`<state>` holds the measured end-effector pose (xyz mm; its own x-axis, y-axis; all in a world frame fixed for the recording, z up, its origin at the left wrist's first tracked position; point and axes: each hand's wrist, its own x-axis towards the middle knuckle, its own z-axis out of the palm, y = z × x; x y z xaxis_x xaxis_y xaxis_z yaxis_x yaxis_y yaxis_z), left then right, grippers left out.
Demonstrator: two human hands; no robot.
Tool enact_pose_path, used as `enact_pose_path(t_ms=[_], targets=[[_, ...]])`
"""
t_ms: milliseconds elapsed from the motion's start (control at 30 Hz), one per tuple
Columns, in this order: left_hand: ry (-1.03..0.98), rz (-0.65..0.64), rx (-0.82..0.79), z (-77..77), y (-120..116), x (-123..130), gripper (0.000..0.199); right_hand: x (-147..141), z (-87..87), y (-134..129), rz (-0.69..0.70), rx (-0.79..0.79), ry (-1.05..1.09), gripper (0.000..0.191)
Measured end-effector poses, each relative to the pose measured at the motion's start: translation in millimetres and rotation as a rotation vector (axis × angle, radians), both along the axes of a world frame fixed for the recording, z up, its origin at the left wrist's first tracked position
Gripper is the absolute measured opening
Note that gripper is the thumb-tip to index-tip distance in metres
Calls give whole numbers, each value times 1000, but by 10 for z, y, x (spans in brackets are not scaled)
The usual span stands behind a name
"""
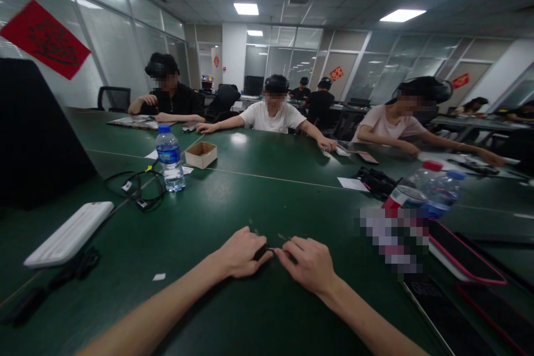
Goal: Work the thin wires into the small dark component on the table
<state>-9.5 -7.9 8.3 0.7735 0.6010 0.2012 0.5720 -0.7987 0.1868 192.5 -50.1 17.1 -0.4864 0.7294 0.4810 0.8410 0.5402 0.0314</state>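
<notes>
My left hand [245, 253] is low over the green table [208, 217], its fingers curled and its thumb pointing right. Close beside it, my right hand [309, 262] has its fingers bent, with the thumb almost meeting the left one. A thin dark sliver shows between the two thumbs, too small to name. Faint pale marks lie on the tabletop just beyond the fingertips; whether they are clear film or reflections is unclear. Left of my forearm lies a small white scrap [159, 277].
At left stand a water bottle [170, 162], a small open box [201, 156], coiled black cables [144, 194], a white power bank [70, 233] and a black screen [37, 139]. Two bottles [417, 186] and several phones [467, 253] are at right. Three people sit across the table.
</notes>
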Motion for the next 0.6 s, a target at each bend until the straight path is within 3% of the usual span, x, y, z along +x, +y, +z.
enact_pose_path(t_ms=[200,600], targets=[[-11,-1,-21,15,-3,1,34,55,19,26,-110,-34,-20,40],[-10,10,-30,20,-7,10,32,19,42,9,-80,-26,-38,42]])
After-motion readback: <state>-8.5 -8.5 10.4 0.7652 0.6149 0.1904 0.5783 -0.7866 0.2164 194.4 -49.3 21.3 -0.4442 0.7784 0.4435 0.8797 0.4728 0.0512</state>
